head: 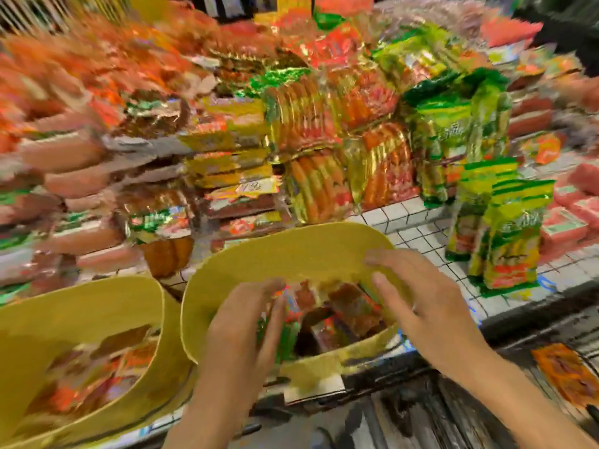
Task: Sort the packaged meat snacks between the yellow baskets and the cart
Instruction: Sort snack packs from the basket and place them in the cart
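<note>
Both hands are reaching into the right basket (291,251). The left hand (246,319) is curling narrow over the packs (343,312), grip unclear through blur; the right hand (418,303) is hovering spread, empty. The packs' long axes are slanting up-left, just right of and nearer the left fingertips (275,288).

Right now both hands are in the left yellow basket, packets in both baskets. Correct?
Not quite. In the head view the left hand and right hand are in the right yellow basket, not the left yellow basket. Both baskets do hold packets.
</note>
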Demonstrator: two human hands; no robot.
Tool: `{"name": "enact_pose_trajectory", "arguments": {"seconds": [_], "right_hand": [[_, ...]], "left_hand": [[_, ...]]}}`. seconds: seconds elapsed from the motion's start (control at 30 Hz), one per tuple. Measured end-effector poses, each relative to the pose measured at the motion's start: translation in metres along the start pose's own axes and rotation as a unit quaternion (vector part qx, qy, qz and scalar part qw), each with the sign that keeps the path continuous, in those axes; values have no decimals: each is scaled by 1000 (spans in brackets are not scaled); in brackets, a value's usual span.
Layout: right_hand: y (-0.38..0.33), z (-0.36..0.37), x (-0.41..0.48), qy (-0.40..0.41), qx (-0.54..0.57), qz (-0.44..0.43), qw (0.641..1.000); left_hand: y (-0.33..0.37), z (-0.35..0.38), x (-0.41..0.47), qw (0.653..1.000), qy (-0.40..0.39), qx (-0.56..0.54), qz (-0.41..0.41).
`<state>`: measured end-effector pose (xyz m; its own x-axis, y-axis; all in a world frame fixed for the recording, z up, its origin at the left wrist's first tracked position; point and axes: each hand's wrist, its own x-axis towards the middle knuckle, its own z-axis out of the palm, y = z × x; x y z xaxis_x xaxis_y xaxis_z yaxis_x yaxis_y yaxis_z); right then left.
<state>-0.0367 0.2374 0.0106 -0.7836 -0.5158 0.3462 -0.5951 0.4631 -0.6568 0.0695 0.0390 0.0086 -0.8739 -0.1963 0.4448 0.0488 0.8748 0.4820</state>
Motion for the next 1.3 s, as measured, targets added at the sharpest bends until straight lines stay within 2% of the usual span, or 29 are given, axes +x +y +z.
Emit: {"name": "enact_pose_trajectory", "arguments": {"seconds": [0.1, 0.2, 0.27, 0.33, 0.4, 0.47, 0.57, 0.63, 0.7, 0.77, 0.83, 0.93, 1.0, 1.07, 1.1, 1.13, 1.2, 1.23, 1.3], "right_hand": [[0, 19, 42, -101, -45, -17, 994], [9, 49, 80, -233, -92, 31, 968], [16, 73, 101, -343, -155, 61, 924], [20, 99, 115, -451, -203, 84, 865], [23, 127, 116, -517, -235, 115, 815], [27, 151, 109, -506, -279, 124, 807], [24, 162, 98, -449, -257, 164, 840], [14, 145, 101, -403, -164, 210, 876], [-1, 117, 105, -336, 35, 297, 893], [-27, 88, 102, -279, 274, 364, 845], [-53, 71, 90, -269, 418, 364, 788], [-81, 76, 65, -266, 520, 364, 725], [-92, 88, 51, -265, 531, 383, 708], [-90, 88, 45, -328, 500, 362, 715], [-82, 84, 48, -382, 459, 336, 729], [-70, 79, 53, -433, 388, 297, 757], [-35, 74, 72, -488, 126, 196, 841], [-14, 74, 83, -495, -34, 141, 856], [17, 80, 99, -516, -250, 89, 815]], "left_hand": [[-20, -3, 15, 998, -49, 30, -28], [-35, -6, 18, 996, -29, 5, -90], [-38, -6, 16, 988, 12, -33, -149], [-38, -5, 13, 972, 58, -82, -211], [-38, -4, 10, 953, 90, -120, -263], [-39, -3, 9, 940, 110, -134, -294], [-39, -3, 8, 920, 143, -166, -324], [-39, -5, 7, 898, 162, -214, -348], [-40, -7, 8, 868, 179, -275, -373], [-38, -9, 9, 835, 200, -332, -391], [-35, -10, 12, 800, 212, -392, -403], [-29, -4, 14, 754, 220, -460, -413], [-26, -2, 11, 715, 222, -507, -427], [-26, -3, 8, 677, 207, -554, -438], [-27, -5, 6, 667, 204, -567, -439], [-29, -7, 5, 662, 206, -573, -437], [-33, -13, 2, 665, 215, -571, -430], [-34, -15, 2, 668, 217, -569, -428], [-35, -16, 1, 672, 207, -568, -427]]}}
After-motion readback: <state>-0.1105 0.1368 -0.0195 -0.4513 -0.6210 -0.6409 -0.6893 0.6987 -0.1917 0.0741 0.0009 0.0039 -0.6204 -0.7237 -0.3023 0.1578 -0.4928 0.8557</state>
